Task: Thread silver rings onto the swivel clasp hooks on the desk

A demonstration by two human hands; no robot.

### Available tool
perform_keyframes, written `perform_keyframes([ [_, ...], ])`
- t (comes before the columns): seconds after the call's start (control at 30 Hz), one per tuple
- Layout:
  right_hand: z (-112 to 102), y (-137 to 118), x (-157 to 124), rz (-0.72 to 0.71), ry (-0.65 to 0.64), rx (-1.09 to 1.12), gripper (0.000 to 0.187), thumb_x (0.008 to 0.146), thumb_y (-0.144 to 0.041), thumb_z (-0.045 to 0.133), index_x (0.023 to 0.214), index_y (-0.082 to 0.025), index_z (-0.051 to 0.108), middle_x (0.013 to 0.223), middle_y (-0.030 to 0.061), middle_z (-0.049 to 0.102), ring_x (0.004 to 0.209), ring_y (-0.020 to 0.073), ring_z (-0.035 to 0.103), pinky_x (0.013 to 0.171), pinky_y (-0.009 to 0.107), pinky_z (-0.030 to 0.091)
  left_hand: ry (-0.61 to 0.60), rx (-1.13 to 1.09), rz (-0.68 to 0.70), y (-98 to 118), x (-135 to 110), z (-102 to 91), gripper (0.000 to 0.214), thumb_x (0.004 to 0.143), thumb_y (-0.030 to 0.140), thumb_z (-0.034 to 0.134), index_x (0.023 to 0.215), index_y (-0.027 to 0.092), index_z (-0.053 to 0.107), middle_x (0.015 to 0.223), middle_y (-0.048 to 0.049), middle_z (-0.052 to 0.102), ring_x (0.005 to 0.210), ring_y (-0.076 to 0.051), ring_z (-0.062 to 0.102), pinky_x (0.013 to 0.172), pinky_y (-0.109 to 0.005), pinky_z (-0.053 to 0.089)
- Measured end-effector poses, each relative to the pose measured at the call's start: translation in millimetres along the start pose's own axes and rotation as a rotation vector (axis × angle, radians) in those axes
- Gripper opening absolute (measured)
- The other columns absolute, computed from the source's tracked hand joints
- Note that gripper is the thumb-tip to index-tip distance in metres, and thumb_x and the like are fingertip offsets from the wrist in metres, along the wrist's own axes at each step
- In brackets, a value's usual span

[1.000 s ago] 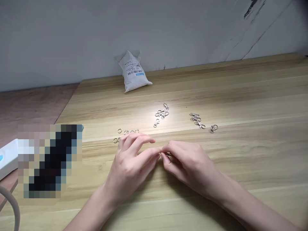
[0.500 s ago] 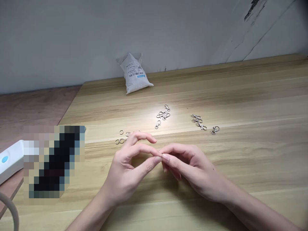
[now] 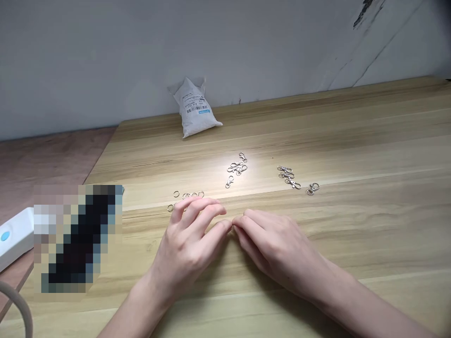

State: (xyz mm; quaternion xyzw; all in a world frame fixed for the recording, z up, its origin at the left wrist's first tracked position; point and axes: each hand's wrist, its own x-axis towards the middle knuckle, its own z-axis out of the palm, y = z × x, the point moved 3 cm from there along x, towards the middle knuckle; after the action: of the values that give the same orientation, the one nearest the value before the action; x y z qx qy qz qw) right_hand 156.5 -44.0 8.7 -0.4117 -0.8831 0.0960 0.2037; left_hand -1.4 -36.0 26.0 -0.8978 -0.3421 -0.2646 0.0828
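Observation:
My left hand (image 3: 192,241) and my right hand (image 3: 282,241) meet fingertip to fingertip low over the table. The right thumb and fingers are closed in a pinch on a tiny piece, nearly hidden between the tips. From the other side, the left thumb and forefinger press at the same spot, with the other left fingers raised and spread. Just beyond the left fingers lie several small metal rings (image 3: 176,194), partly covered by that hand. Metal swivel clasps (image 3: 237,168) form a loose group farther back, and more clasps (image 3: 289,175) lie beyond my right hand.
A white printed plastic packet (image 3: 198,112) stands at the back near the wall. One clasp with a ring (image 3: 312,188) lies at the right. On the left are a blurred-out dark object (image 3: 79,239), a white device (image 3: 16,237) and a grey cable (image 3: 21,303).
Both hands have rolled over, backs now turned upward, and sit closer to the tabletop. Their fingertips still meet. The left fingers have spread. The view has shifted slightly.

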Motion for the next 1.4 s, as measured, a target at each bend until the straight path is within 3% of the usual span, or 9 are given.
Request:
perform_keyframes([
  [0.1,-2,-2,-1,-0.024,0.013,0.045,0.025,0.096,-0.012,0.039,0.081,-0.014,0.059,0.071,0.0044,0.056,0.058,0.0142,0.043,0.052,0.030,0.025,-0.015,-0.048,-0.026,-2,2,-0.9,0.014,0.087,0.006,0.059,0.089,0.018,0.065,0.094,-0.0056,0.070,0.097,-0.022,0.060,0.090,-0.038,0.040],
  [0.27,-4,17,1,0.072,0.061,0.225,0.025,0.099,-0.019,0.038,0.094,-0.014,0.062,0.077,0.0051,0.059,0.066,0.0143,0.050,0.060,0.028,0.035,-0.018,-0.184,-0.183,-15,0,-2.0,0.011,0.089,0.010,0.058,0.090,0.020,0.062,0.097,-0.0052,0.067,0.102,-0.022,0.058,0.087,-0.036,0.040],
  [0.43,-9,37,5,0.116,0.158,0.013,0.023,0.096,-0.017,0.043,0.092,-0.015,0.066,0.083,0.0078,0.060,0.075,0.0173,0.050,0.063,0.028,0.036,-0.102,-0.150,-0.247,-30,-9,7.7,0.009,0.090,0.014,0.057,0.090,0.020,0.064,0.103,-0.0064,0.064,0.105,-0.023,0.054,0.087,-0.038,0.039],
  [0.63,-2,33,8,0.050,0.134,-0.265,0.020,0.090,-0.009,0.048,0.084,-0.017,0.065,0.092,0.0099,0.061,0.087,0.0223,0.049,0.077,0.034,0.037,-0.155,-0.169,-0.332,-36,-11,15.1,0.012,0.092,0.018,0.053,0.093,0.021,0.065,0.106,-0.0073,0.061,0.106,-0.023,0.052,0.089,-0.040,0.040],
  [0.83,-7,42,6,0.122,0.165,-0.407,0.021,0.091,-0.011,0.045,0.084,-0.016,0.064,0.104,0.0141,0.063,0.100,0.0259,0.053,0.089,0.039,0.039,-0.130,-0.137,-0.496,-45,-19,11.5,0.023,0.094,0.029,0.052,0.115,0.022,0.058,0.121,-0.0098,0.057,0.119,-0.027,0.049,0.096,-0.046,0.041],
  [1.0,-19,61,3,0.194,0.231,-0.421,0.022,0.095,-0.020,0.044,0.104,-0.015,0.064,0.115,0.0169,0.062,0.106,0.0288,0.056,0.091,0.043,0.041,-0.177,-0.007,-0.662,-54,-39,13.6,0.060,0.090,0.048,0.054,0.142,0.024,0.037,0.152,-0.0140,0.034,0.145,-0.036,0.022,0.112,-0.061,0.026],
  [1.1,-23,75,-5,0.209,0.231,-0.417,0.031,0.097,-0.030,0.044,0.121,-0.016,0.058,0.126,0.0182,0.059,0.121,0.0320,0.052,0.101,0.051,0.036,-0.241,0.008,-0.668,-51,-53,14.2,0.079,0.087,0.055,0.055,0.152,0.026,0.019,0.160,-0.0129,0.019,0.148,-0.036,0.016,0.117,-0.062,0.020],
  [1.2,-26,99,-24,0.302,0.200,-0.333,0.053,0.094,-0.050,0.045,0.137,-0.019,0.045,0.141,0.0167,0.050,0.134,0.0334,0.041,0.108,0.055,0.030,-0.280,0.044,-0.686,-42,-72,9.1,0.093,0.085,0.058,0.056,0.155,0.028,0.002,0.161,-0.0122,0.015,0.148,-0.035,0.017,0.118,-0.061,0.023],
  [1.4,-32,139,-69,0.480,0.121,-0.243,0.090,0.084,-0.072,0.046,0.152,-0.018,0.023,0.152,0.0168,0.037,0.137,0.0358,0.039,0.107,0.052,0.037,-0.317,0.161,-0.784,-21,-107,-7.0,0.104,0.082,0.062,0.056,0.154,0.025,-0.010,0.162,-0.0130,0.010,0.147,-0.038,0.019,0.114,-0.062,0.031],
])
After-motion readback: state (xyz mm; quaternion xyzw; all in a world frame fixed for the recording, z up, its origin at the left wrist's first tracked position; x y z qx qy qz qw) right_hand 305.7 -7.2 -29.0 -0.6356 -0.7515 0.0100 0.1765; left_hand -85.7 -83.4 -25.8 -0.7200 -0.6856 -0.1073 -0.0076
